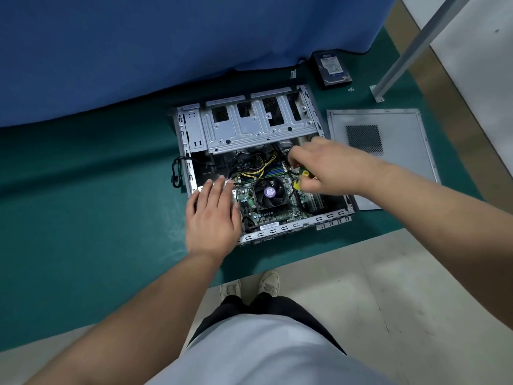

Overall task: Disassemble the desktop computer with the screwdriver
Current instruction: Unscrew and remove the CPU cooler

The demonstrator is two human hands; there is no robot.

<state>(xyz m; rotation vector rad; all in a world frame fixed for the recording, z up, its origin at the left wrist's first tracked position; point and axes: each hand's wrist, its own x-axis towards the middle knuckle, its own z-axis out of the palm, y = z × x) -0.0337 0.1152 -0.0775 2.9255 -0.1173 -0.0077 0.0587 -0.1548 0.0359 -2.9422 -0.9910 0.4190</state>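
An open desktop computer case (194, 129) lies flat on the green mat, its motherboard, black CPU fan (268, 193) and yellow cables exposed. My left hand (212, 215) rests flat with straight fingers on the case's left inner part. My right hand (327, 169) reaches in over the right side of the board. It grips a yellow-green screwdriver (301, 179); only part of the handle shows under my fingers, and the tip is hidden.
The removed side panel (394, 120) lies right of the case. A hard drive (331, 68) and small loose screws (351, 89) sit behind it. A metal post (410, 48) stands at the right, a blue cloth (138, 51) behind. My feet are at the mat's edge.
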